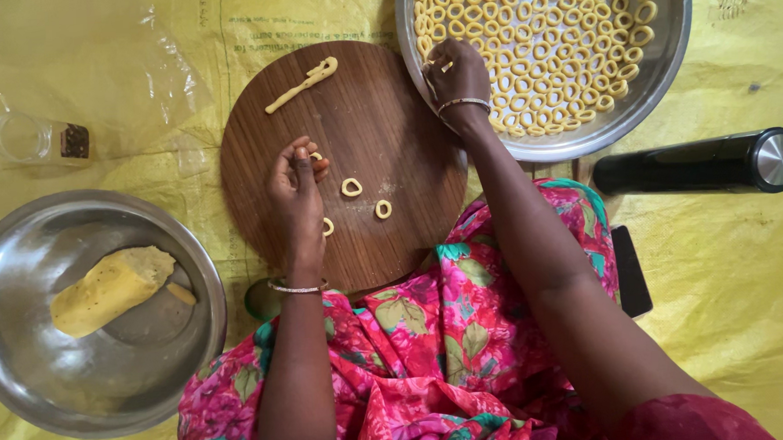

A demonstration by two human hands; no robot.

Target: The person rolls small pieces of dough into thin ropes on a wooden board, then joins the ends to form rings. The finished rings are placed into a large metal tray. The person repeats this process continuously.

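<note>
Right hand (455, 72) over tray (667, 76), pinching one ring (445, 65) to set beside the rest; left hand (295, 193) curled on board (362, 151), nipping another ring (317, 156) near three loose ones.

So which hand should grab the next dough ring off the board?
Probably the left hand. It rests on the board right beside the loose rings. The right hand is away over the tray, with a piece in its fingers.
</note>
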